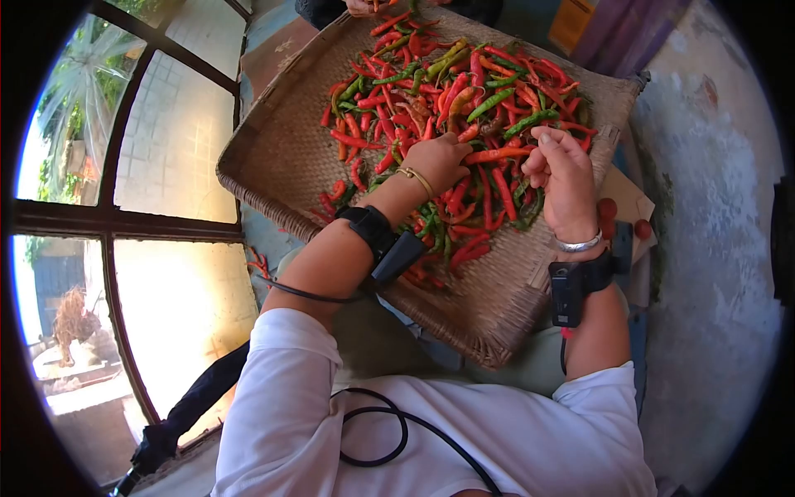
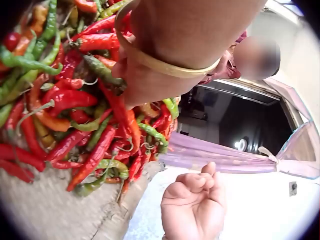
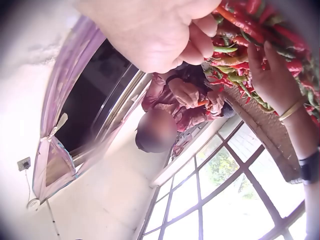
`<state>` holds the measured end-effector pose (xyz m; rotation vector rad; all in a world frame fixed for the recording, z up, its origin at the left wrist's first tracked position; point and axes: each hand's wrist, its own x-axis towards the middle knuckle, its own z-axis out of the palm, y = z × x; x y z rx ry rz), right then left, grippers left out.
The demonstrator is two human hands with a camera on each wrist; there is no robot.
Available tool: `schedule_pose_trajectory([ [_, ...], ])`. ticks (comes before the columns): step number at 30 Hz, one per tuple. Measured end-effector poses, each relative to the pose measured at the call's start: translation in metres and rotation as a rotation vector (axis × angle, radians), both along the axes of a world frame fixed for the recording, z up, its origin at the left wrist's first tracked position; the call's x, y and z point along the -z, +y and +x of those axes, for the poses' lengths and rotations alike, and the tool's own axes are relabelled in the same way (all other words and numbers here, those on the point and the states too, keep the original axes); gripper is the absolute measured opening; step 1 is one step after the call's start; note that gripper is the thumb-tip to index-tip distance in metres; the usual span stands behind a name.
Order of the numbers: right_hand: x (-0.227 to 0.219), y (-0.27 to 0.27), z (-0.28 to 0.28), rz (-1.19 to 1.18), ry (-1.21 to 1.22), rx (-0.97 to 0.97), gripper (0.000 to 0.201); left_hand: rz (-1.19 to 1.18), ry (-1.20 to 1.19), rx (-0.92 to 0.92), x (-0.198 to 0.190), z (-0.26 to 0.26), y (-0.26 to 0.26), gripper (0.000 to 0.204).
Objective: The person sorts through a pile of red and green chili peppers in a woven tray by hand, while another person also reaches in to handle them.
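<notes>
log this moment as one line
left hand: grips orange chili | right hand: curled above chilies, pinch unclear | woven tray: on lap

The person wears a white top with the sleeves pushed up past the elbows. The left hand (image 1: pixel 436 160) has a thin gold bangle and a black strap with a small black camera. The right hand (image 1: pixel 563 178) has a silver bangle and a black camera strap too. Black cables run down both arms.
</notes>
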<state>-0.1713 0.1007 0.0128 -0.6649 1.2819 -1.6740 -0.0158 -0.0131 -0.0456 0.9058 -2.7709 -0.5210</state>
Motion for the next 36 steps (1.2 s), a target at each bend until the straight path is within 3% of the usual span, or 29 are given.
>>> schedule_pose_trajectory([
  [5,0.004,0.003,-0.004,0.048,0.063,-0.037,0.018,-0.031,-0.199,0.047,0.005,-0.002,-0.001,0.024],
  [7,0.012,0.001,-0.007,0.056,0.092,-0.056,0.019,-0.031,0.032,0.129,-0.006,0.002,-0.001,0.019],
  [10,0.02,0.0,-0.003,0.034,0.979,-0.082,0.029,0.143,0.153,0.049,-0.021,0.006,0.002,0.015],
  [11,0.017,0.001,0.002,0.029,0.981,-0.081,0.029,0.138,0.155,0.049,-0.026,0.01,0.004,0.015],
  [13,0.013,0.0,0.011,-0.103,1.323,-0.041,0.026,0.144,0.262,0.111,-0.036,0.017,0.009,0.013],
  [15,0.01,-0.003,0.015,-0.132,1.326,-0.024,0.023,0.118,0.296,0.13,-0.047,0.022,0.018,0.012],
  [18,0.017,-0.005,0.026,-0.033,1.082,-0.371,0.018,0.08,0.352,0.165,-0.049,0.024,0.024,0.012],
  [21,0.025,-0.008,0.03,0.015,1.104,-0.419,0.017,0.044,0.387,0.187,-0.048,0.024,0.029,0.013],
  [23,0.021,-0.01,0.03,0.016,1.06,-0.421,0.015,0.121,0.445,0.105,-0.047,0.024,0.028,0.012],
  [25,0.019,-0.012,0.031,0.038,0.766,-0.383,0.016,0.149,0.489,0.113,-0.051,0.026,0.024,0.012],
  [26,0.017,-0.012,0.031,0.03,0.778,-0.382,0.016,0.253,0.519,0.053,-0.054,0.027,0.025,0.013],
  [28,0.011,-0.013,0.03,0.094,0.425,-0.345,0.017,0.462,0.513,-0.025,-0.057,0.029,0.026,0.02],
  [29,0.007,-0.013,0.029,0.086,0.434,-0.345,0.017,0.453,0.521,-0.023,-0.056,0.03,0.027,0.02],
  [31,0.002,-0.013,0.025,0.152,0.091,-0.309,0.016,0.65,0.381,0.022,-0.052,0.031,0.03,0.02],
  [33,0.0,-0.014,0.023,0.134,0.074,-0.276,0.014,0.679,0.379,0.09,-0.046,0.029,0.031,0.02],
  [35,0.002,-0.015,0.02,0.122,-0.025,-0.199,0.012,1.159,0.414,-0.019,-0.044,0.027,0.033,0.021],
  [36,0.001,-0.015,0.019,0.129,-0.028,-0.16,0.012,1.198,0.375,0.001,-0.042,0.026,0.032,0.018],
])
